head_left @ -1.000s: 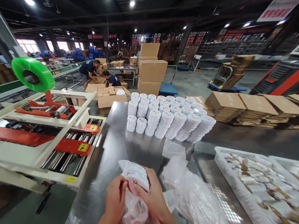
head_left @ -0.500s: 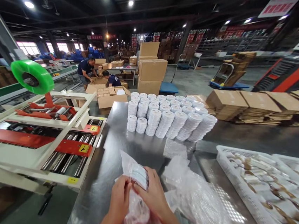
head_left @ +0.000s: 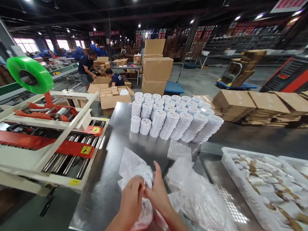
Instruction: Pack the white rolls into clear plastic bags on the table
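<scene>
In front of me at the table's near edge lies a clear bubble-wrap bag (head_left: 132, 166) with white round pieces partly showing through it. My left hand (head_left: 133, 195) is closed, its fingers pinching the bag's plastic. From the other side my right hand (head_left: 160, 194) grips the bag, with the thumb close to the left fingertips and one finger pointing up along the side. The hands hide the middle of the bag. Beyond it stand stacks of white round spools (head_left: 169, 124) in rows. More loose bubble-wrap bags (head_left: 203, 200) lie right of my right hand.
White plastic baskets (head_left: 235, 174) of white and brown pieces stand at the right. Flattened cartons (head_left: 235, 105) are piled behind the metal table (head_left: 94, 197). At the left is a carton-taping machine (head_left: 66, 147) with a green tape roll (head_left: 41, 77). Two people work by open boxes farther back.
My hands have come together around the bag, and the white pieces between them are now more covered by plastic. A finger of my right hand has lifted. The view has shifted slightly.
</scene>
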Demonstrator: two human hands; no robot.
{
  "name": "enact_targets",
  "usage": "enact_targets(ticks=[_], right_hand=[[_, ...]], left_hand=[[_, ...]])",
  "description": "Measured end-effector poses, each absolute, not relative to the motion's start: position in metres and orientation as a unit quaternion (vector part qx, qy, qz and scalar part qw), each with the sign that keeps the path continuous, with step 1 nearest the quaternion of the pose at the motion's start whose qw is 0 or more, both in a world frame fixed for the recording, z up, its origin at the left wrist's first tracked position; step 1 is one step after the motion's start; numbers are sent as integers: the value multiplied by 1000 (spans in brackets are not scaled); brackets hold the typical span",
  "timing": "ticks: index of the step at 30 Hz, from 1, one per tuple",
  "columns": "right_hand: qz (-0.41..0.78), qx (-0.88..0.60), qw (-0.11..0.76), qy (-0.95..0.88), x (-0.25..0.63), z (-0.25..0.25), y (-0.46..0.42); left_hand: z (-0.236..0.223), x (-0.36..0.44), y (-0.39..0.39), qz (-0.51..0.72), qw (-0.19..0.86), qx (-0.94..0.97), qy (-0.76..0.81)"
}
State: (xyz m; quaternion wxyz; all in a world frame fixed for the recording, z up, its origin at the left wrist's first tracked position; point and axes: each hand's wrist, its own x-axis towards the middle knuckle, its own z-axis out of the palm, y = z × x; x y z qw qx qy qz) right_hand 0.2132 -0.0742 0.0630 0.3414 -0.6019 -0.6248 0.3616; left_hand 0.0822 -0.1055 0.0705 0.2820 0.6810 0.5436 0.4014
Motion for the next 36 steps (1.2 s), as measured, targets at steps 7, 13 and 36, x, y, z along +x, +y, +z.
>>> enact_targets(ticks=[7, 13, 36], right_hand=[[461, -590, 365, -553, 209, 64, -65], [683, -485, 436, -330, 206, 70, -74], [528, -535, 427, -503, 206, 60, -67]], left_hand=[[91, 88, -99, 337, 340, 707, 521], [98, 85, -99, 404, 379, 607, 570], [74, 50, -82, 545, 552, 314, 547]])
